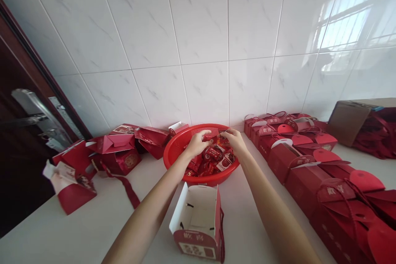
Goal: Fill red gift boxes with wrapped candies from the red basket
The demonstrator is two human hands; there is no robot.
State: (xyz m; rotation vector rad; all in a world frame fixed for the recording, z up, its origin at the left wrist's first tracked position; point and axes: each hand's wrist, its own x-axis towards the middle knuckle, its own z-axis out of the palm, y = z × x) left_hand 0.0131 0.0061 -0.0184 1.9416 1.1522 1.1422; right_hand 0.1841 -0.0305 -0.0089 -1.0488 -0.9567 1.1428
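Note:
A round red plastic basket (173, 165) stands against the wall, holding a heap of red-wrapped candies (213, 152). Over its left side reaches my left hand (199, 144), thumb and forefinger apart above the candies. My right hand (235, 142) is at the basket's right side, its fingers bent together at the far candies; whatever is between them is hidden. Between my forearms, in front of the basket, an open red gift box (198, 243) with a white inside stands upright. A few small dark marks show inside it, and a dark red cord hangs at its right side.
Closed red gift boxes (297, 165) stand in rows on the right. Behind them is a brown carton (349, 123) with red material inside. Several red boxes and bags (120, 152) lie at left with a ribbon (128, 189). A door handle (40, 111) is far left.

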